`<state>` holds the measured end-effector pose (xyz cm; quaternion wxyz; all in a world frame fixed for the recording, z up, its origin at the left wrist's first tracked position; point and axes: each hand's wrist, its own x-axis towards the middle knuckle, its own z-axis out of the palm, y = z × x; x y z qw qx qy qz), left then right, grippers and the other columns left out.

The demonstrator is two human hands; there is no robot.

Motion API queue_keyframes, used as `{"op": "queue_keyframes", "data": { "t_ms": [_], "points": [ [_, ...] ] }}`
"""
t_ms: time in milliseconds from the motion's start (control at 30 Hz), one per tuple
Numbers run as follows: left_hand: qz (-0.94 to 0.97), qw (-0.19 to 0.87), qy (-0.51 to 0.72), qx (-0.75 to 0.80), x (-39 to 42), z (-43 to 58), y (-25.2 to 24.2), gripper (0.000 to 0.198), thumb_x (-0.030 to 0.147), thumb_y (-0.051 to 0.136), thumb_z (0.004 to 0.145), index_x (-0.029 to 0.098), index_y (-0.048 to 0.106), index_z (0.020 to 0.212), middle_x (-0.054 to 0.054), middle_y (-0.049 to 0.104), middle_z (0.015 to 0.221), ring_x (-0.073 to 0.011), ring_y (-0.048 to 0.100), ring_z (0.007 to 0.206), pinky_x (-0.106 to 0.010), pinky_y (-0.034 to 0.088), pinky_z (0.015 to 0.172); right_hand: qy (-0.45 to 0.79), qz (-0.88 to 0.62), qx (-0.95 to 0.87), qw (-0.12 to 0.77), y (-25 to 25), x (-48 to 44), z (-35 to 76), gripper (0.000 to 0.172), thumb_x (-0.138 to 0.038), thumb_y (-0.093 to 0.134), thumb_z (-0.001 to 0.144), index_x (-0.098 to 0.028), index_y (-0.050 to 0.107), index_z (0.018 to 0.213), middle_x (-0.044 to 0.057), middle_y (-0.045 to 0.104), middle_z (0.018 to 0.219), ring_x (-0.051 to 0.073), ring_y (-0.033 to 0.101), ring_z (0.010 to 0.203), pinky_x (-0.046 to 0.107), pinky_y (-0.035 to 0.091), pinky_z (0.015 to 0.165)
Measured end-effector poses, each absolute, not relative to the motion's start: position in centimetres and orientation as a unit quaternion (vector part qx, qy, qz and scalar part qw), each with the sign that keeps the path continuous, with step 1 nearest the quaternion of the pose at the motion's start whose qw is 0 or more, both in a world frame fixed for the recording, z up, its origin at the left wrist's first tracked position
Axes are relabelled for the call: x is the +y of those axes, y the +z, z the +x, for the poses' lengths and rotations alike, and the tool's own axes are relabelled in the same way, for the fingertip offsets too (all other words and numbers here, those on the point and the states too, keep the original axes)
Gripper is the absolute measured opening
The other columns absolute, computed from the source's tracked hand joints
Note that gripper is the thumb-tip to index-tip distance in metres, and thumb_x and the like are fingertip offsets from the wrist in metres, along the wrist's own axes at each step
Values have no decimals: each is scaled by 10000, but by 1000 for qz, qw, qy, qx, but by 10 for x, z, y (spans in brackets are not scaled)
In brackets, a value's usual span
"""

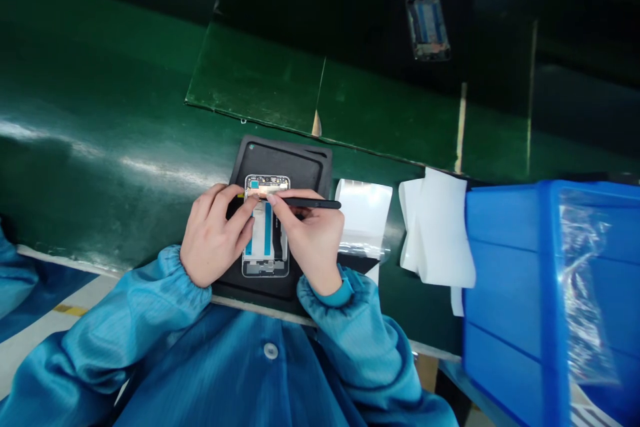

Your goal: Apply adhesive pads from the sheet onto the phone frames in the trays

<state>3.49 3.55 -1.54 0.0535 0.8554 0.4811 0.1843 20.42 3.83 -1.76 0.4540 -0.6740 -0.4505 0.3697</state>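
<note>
An opened phone (265, 250) lies on a black mat (313, 177), its inner parts and blue strips showing. My left hand (213, 233) rests at the phone's left side, fingers bent, with the index fingertip on its upper part and the thumb over the left edge. In my right hand (317, 240) is a pair of black tweezers (320, 203), pinched between thumb and fingers and lying nearly level across the phone's upper half. My fingertips hide the tweezers' tips, so what they touch cannot be made out.
White sheets (437, 230) and a glossy film sheet (365, 213) lie to the right on the green table (125, 200). Beyond them stands a blue bin (505, 280) with clear plastic inside. Another opened phone (429, 25) sits on the raised green shelf (380, 113). A blue sleeve (15, 273) shows far left.
</note>
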Motion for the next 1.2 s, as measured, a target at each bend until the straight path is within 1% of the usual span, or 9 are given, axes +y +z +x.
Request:
{"op": "queue_keyframes", "data": {
  "t_ms": [333, 533, 600, 700, 767, 833, 933, 1067, 1200],
  "points": [
    [871, -30, 123, 475, 34, 37, -13, 364, 219, 565, 935, 201, 661, 1285, -134, 660, 1245, -329, 549, 1186, -458, 469, 922, 364, -670, -468, 447, -20, 38, 207, 146, -360, 775, 825, -219, 769, 861, 22, 787, 854, 169, 725, 704, 275, 577, 628],
    [894, -77, 60, 437, 29, 43, -5, 414, 188, 507, 948, 178, 614, 1348, -141, 655, 1287, -327, 563, 1208, -473, 447, 960, 334, -663, -405, 535, -5, 26, 216, 112, -309, 796, 808, -224, 766, 876, 17, 783, 857, 175, 734, 748, 293, 605, 685],
    [897, -57, 47, 437, 31, 42, 0, 411, 185, 500, 950, 203, 612, 1345, -133, 641, 1318, -328, 563, 1215, -481, 449, 967, 312, -667, -398, 547, 0, 16, 224, 109, -291, 812, 792, -228, 769, 869, 17, 784, 854, 185, 739, 773, 311, 616, 724],
    [864, -11, 77, 498, 36, 34, 2, 412, 273, 512, 961, 219, 575, 1365, -134, 623, 1319, -313, 595, 1152, -448, 482, 915, 295, -678, -398, 542, 3, -5, 238, 102, -274, 822, 783, -235, 775, 865, 23, 784, 846, 204, 744, 794, 347, 626, 767],
    [812, 32, 106, 573, 37, 27, 0, 431, 336, 509, 962, 165, 554, 1354, -144, 653, 1205, -282, 636, 1044, -394, 506, 842, 300, -684, -389, 540, 0, -22, 246, 100, -270, 824, 781, -240, 777, 864, 26, 784, 842, 212, 747, 785, 361, 631, 764],
    [770, 84, 95, 625, 36, 22, -5, 382, 365, 487, 961, 132, 599, 1242, -109, 687, 1011, -250, 665, 898, -349, 504, 748, 311, -683, -380, 541, -4, -36, 254, 97, -267, 820, 785, -247, 779, 870, 29, 786, 846, 219, 750, 787, 358, 633, 734],
    [747, 131, 40, 651, 34, 18, -8, 338, 381, 413, 972, 160, 655, 1055, -66, 696, 846, -236, 668, 753, -326, 458, 644, 325, -677, -371, 547, -10, -52, 263, 88, -253, 816, 785, -253, 774, 863, 27, 787, 834, 219, 753, 782, 341, 634, 701],
    [710, 145, 58, 687, 37, 12, 3, 373, 405, 387, 952, 184, 670, 1052, -45, 702, 765, -225, 668, 697, -310, 442, 647, 336, -656, -362, 571, -11, -58, 277, 90, -214, 816, 778, -258, 763, 836, 16, 784, 820, 203, 756, 779, 330, 641, 736],
    [670, 259, 90, 690, 44, 4, 15, 421, 538, 478, 907, 203, 660, 1087, -25, 722, 827, -211, 672, 737, -291, 472, 667, 345, -639, -351, 591, -10, -59, 290, 100, -217, 816, 778, -264, 766, 851, 18, 781, 830, 203, 756, 795, 319, 643, 729]
  ]
}}
